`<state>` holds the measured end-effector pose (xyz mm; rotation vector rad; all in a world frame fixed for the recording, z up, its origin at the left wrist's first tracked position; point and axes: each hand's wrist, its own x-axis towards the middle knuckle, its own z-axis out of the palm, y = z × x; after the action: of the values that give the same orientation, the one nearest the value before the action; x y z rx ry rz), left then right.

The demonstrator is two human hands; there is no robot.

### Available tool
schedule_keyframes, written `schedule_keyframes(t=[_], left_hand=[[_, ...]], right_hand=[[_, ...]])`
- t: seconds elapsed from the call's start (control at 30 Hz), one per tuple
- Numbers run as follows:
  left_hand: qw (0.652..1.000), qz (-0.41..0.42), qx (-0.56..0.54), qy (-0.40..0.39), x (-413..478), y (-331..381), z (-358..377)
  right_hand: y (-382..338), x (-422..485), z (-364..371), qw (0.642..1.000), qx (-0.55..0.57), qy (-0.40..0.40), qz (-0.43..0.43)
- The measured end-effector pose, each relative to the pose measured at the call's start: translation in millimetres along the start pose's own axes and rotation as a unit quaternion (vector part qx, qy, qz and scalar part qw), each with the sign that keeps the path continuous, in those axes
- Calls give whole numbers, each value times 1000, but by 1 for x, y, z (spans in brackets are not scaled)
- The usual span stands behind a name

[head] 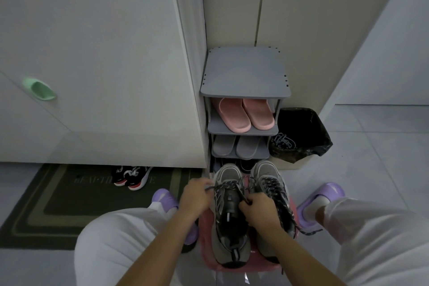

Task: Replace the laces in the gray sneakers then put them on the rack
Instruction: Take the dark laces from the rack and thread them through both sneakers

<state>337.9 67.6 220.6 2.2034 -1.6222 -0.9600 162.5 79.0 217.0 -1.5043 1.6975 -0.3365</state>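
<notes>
Going left to right: one green handle (40, 89) on the white cabinet door, one dark mat (58, 204) on the floor below it, and a pair of black-and-red shoes (131, 177) half tucked under the cabinet. Two purple slippers are on the person's feet, one (163, 198) on the mat edge and the other (325, 195) way over on the right.

In the middle there's one pink stool (205, 227) between the knees, with both gray sneakers on it side by side, toes pointing at the rack (243, 72). So they're just in front of the rack, not on it.

The left hand (196, 195) has its fingers curled and is pinching one end of the speckled lace (226, 184), out to the left of the left sneaker (229, 216). The right hand (258, 208) is curled too, pinching the other end down by the tongue. The right sneaker (271, 183) is laced with the same speckled stuff, and one loose end hangs off to the right.

The rack shows three gray boards I can count. There are two pink slides (246, 114) under the top one and two gray slides (236, 146) below those. The bottom level is too dark to tell.

Right next to the rack is one bin (301, 130) with a black bag, and a tangle of laces (284, 143) lies in it.
</notes>
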Motion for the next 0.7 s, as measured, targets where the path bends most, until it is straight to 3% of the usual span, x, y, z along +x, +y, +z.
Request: schedule_keyframes(t=[0.1,0.4,0.7], left_hand=[[998,60,2,-26,-1,27,19],[990,78,112,-26,10,44,33],[1000,4,-3,-10,8,26,8]], right_hand=[[-4,6,-4,1000,-12,-15,4],[-10,11,-1,999,-36,-3,34],[-3,15,-2,998,-45,7,45]])
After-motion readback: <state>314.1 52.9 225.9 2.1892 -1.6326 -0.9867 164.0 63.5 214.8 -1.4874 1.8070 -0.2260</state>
